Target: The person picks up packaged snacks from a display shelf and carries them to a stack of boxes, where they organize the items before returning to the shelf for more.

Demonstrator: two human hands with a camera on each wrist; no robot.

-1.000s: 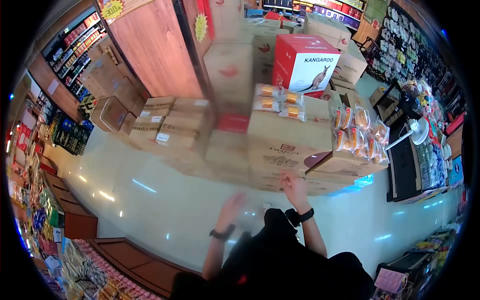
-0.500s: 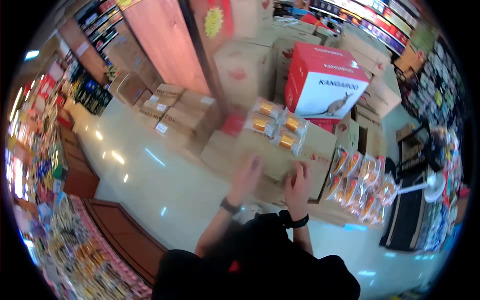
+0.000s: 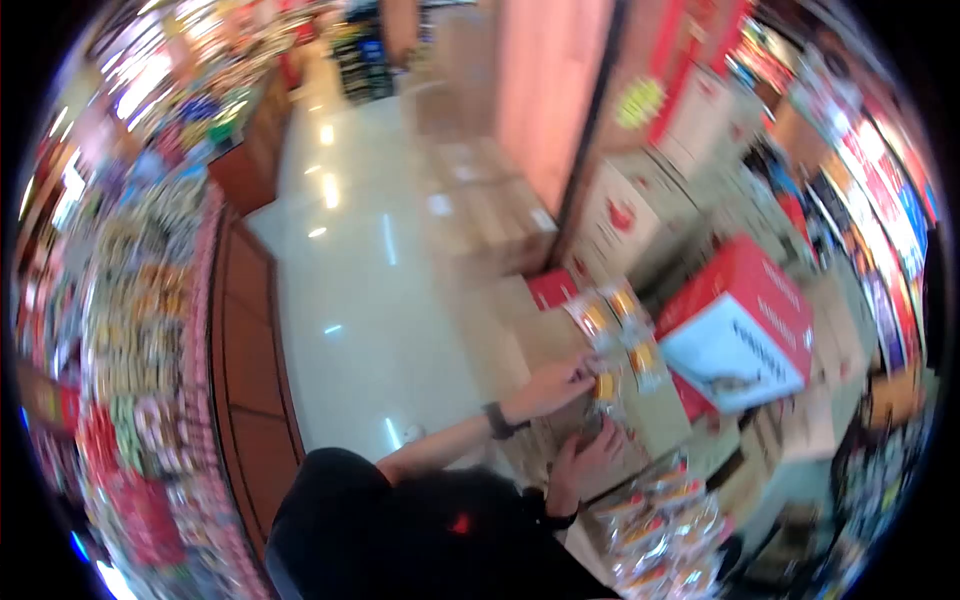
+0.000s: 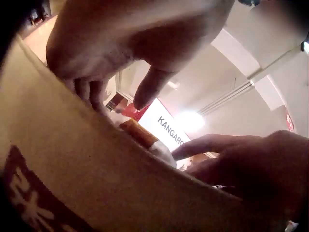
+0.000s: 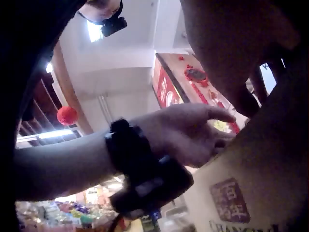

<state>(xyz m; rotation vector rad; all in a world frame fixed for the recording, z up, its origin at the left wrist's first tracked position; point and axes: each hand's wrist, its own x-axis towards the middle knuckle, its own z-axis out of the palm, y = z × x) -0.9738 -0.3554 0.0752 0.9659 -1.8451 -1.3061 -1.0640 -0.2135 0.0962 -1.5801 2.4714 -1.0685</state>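
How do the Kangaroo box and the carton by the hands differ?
The Kangaroo box is red and white; the carton is brown. The carton bears bagged snacks; none show on the Kangaroo box. The left hand and right hand are at the carton; the Kangaroo box stands beyond. Both are boxy.

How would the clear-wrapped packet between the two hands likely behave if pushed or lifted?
The packet is probably light, being small beside the nearby hands. Its shiny clear wrap may crinkle and feel somewhat slippery. Lying low, with blocky orange contents, on the carton, it would more likely slide than roll.
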